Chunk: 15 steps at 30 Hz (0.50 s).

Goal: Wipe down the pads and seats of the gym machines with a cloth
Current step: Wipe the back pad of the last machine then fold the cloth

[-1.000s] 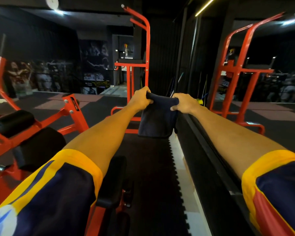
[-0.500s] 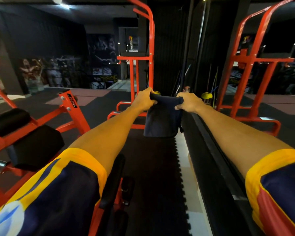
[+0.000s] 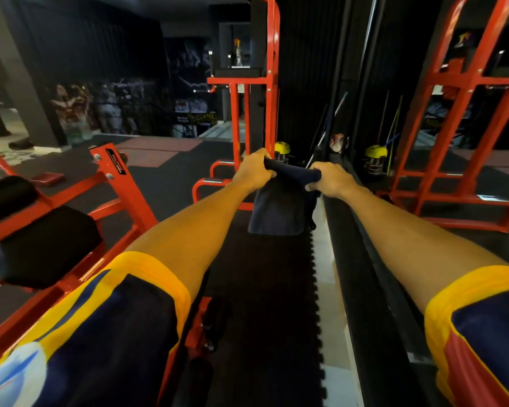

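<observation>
Currently: cloth gripped in both hands, no pad under it yet

Starting at the fingers (image 3: 266,173), those of my left hand (image 3: 252,171) are curled tight over one end of the bunched top edge of the dark cloth (image 3: 279,210). My right hand (image 3: 331,182) is closed on the other end the same way. The rest of the cloth hangs free between them, out at arm's length and above the black floor mat (image 3: 262,289), touching no machine.

Further out, the nearest padding is well off to my left: a black seat pad (image 3: 47,245) and, behind it, a roller pad (image 3: 6,198), both carried on a red frame (image 3: 121,186). I judge the wiping of this machine has not begun.

What worries me from here:
- Releasing one hand to reach left could let the hanging part swing down onto the mat and pick up grit, which I would then smear on the seat.
- Swinging across puts my left forearm close to the angled red frame, so a knock is likely if I rush.
- The room is dim and the pads are black, so missed patches would be hard to spot.
</observation>
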Each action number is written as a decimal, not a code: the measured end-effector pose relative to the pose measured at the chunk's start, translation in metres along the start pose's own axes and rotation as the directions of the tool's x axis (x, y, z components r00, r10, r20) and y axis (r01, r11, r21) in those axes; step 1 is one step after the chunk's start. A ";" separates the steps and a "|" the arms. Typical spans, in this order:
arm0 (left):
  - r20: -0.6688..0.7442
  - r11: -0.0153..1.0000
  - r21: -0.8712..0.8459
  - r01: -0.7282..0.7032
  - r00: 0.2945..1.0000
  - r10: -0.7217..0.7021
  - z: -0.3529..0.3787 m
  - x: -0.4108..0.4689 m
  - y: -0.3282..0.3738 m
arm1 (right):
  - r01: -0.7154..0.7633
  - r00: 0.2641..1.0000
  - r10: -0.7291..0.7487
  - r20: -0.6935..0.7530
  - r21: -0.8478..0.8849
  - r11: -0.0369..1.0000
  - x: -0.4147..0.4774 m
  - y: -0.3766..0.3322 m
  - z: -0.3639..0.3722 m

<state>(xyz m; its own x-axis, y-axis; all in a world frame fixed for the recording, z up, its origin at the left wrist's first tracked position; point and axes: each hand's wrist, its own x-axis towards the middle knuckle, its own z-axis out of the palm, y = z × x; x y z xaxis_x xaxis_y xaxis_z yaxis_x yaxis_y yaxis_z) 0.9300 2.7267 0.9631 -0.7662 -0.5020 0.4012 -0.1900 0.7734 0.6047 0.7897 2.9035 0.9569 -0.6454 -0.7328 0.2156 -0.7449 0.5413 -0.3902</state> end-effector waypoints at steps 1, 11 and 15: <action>0.005 1.000 -0.007 -0.002 1.000 0.002 0.006 0.009 -0.002 | -0.004 1.000 0.004 0.003 0.008 1.000 0.008 0.007 0.003; 0.004 0.996 -0.089 -0.015 1.000 0.015 0.079 0.142 -0.054 | -0.045 0.999 0.044 -0.029 -0.041 0.998 0.130 0.066 0.022; 0.011 0.994 -0.110 -0.006 1.000 0.008 0.095 0.204 -0.068 | -0.052 0.998 0.050 -0.043 -0.044 0.998 0.186 0.081 0.018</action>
<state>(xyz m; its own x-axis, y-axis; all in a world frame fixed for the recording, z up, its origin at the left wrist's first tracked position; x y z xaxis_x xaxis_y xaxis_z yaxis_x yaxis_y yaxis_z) 0.7284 2.6082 0.9387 -0.7742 -0.4918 0.3984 -0.1164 0.7293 0.6742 0.6126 2.8032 0.9493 -0.6887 -0.6861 0.2344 -0.7169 0.5963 -0.3613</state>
